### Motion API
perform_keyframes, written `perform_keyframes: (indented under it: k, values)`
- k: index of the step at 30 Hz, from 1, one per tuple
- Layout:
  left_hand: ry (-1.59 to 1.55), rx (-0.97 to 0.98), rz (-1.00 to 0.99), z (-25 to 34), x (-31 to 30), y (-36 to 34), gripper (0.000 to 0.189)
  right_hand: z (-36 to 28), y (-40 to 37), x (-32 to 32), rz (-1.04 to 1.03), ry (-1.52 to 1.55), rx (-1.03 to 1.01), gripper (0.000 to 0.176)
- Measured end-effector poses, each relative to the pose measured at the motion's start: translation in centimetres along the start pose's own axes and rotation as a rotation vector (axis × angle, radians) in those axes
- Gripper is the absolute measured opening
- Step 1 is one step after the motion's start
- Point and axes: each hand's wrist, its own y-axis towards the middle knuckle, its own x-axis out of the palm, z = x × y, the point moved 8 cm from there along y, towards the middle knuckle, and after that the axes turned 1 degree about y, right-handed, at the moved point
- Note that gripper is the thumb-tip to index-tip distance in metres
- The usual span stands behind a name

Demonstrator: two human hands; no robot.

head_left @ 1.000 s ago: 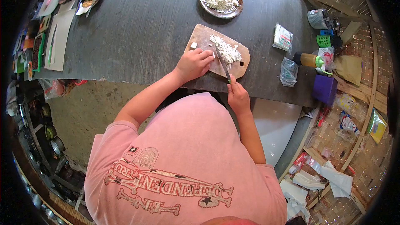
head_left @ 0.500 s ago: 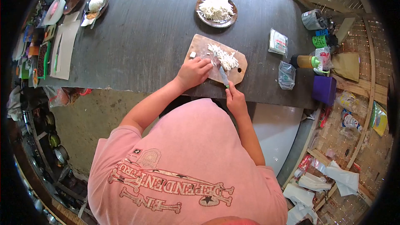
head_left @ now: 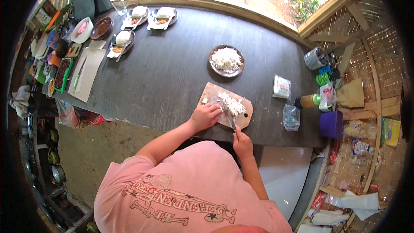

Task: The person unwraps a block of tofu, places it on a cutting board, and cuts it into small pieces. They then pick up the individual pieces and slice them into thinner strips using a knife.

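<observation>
On a wooden cutting board (head_left: 210, 90) lies a pile of thin white strips (head_left: 233, 105), cut from some pale food. My right hand (head_left: 243, 143) grips the handle of a knife (head_left: 231, 121), its blade angled over the board beside the strips. My left hand (head_left: 206, 116) rests on the board's near left part with fingers curled down close to the blade; what is under the fingertips is hidden. A small white block (head_left: 205, 101) sits just beyond these fingers. Farther back, a brown plate (head_left: 212, 70) carries a heap of similar white strips (head_left: 226, 59).
Plates of rice (head_left: 123, 39) stand at the back left. Nearer the left edge, another knife (head_left: 79, 75) lies on cardboard (head_left: 92, 71). To the right are a plastic packet (head_left: 281, 87), a clear bag (head_left: 291, 118), a bottle (head_left: 308, 100) and a purple container (head_left: 330, 125).
The camera has tilted up, so the table sits lower in view and the opening behind it shows. Both hands stay at the board; the knife remains beside my left fingertips.
</observation>
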Motion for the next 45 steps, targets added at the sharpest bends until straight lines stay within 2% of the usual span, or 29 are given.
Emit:
perform_keyframes:
  k: [5, 7, 13, 18, 27, 29, 45]
  values:
    - [-0.001, -0.002, -0.008, -0.1, 0.3, -0.3, 0.031, -0.2, 1.5, 0.5, 0.048, 0.039, -0.078, 0.047]
    - [0.01, -0.013, -0.004, 0.2, 0.2, -0.4, 0.031, -0.1, 1.4, -0.2, -0.037, 0.051, -0.011, 0.043]
    - [0.088, -0.045, -0.008, 1.5, -0.1, -1.1, 0.037, -0.5, 0.6, -1.9, 0.01, 0.15, -0.144, 0.048]
    - [0.186, -0.093, 0.046, 2.5, -0.6, -1.6, 0.037, 0.1, 0.3, -1.4, -0.097, 0.186, -0.171, 0.053]
    - [0.105, -0.141, 0.008, 1.3, 0.2, -1.6, 0.042, 1.3, 0.5, -1.8, -0.103, 0.273, -0.245, 0.05]
    - [0.127, -0.115, 0.051, 1.8, -0.2, -1.7, 0.043, 1.7, 0.5, -2.2, -0.065, 0.315, -0.234, 0.049]
    - [0.096, -0.178, -0.009, 1.8, -0.2, -1.4, 0.044, 0.9, 0.9, -1.6, -0.112, 0.165, -0.293, 0.055]
